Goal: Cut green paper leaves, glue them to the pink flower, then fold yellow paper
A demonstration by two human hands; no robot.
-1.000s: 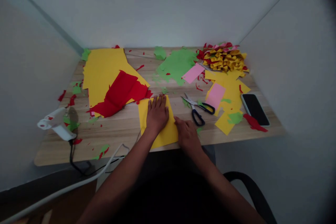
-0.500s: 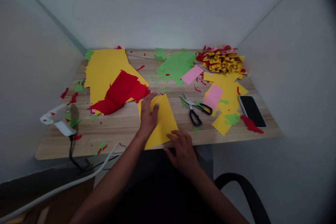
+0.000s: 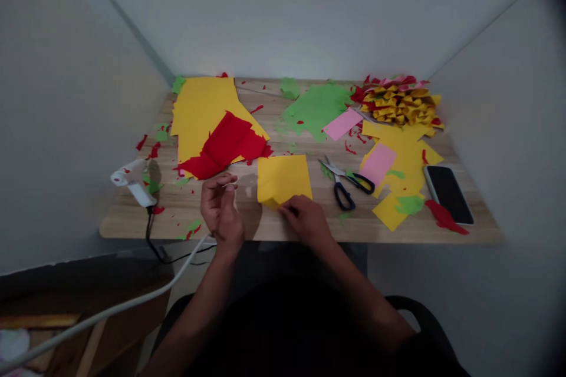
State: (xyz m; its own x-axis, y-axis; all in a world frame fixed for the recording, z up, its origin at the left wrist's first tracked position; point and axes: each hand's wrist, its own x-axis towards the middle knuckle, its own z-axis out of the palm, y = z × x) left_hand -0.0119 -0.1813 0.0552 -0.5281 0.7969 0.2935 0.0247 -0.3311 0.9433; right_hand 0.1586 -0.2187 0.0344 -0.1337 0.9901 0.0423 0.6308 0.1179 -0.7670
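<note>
A yellow paper sheet [image 3: 285,177] lies near the front middle of the table, its lower edge lifted and bent. My right hand [image 3: 307,221] pinches that near edge between thumb and fingers. To the left of the sheet, my left hand [image 3: 222,212] is raised off it, fingers loosely curled and thumb a little apart, with nothing clearly visible in it. Just beyond my left hand lies crumpled red paper [image 3: 227,141] on a larger yellow paper piece [image 3: 206,97]. Open scissors [image 3: 342,179] with dark handles rest to the right of the sheet.
Ruffled yellow paper strips [image 3: 400,106] are heaped at the back right. Green paper [image 3: 318,109], pink paper pieces [image 3: 379,164] and small scraps are scattered about. A phone [image 3: 448,194] lies at the right; a white device [image 3: 137,185] with a black cable is at the left.
My left hand has come off the yellow sheet and moved left. The sheet now lies straighter and looks shorter, with my right hand closed on its near edge. The view has shifted slightly.
</note>
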